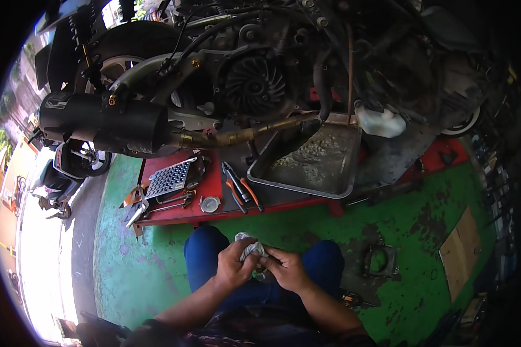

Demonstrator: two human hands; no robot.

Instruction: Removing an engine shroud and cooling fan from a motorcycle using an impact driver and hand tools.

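Note:
My left hand (pixel 235 265) and my right hand (pixel 285 270) meet between my blue-clad knees, fingers closed around a crumpled whitish cloth (pixel 250 247); whatever else may be inside it is hidden. Beyond them, on a red work platform (pixel 289 203), lie pliers with orange handles (pixel 240 188), a small round clear cup (pixel 210 203), a perforated metal plate (pixel 167 174) with other tools, and a metal drip tray (pixel 346 185).
A partly dismantled motorcycle (pixel 255 81) with a black muffler (pixel 101 121) fills the top, a white reservoir (pixel 382 121) at its right. A brown board (pixel 460 254) lies on the green floor at right. Another scooter (pixel 63 179) stands outside at left.

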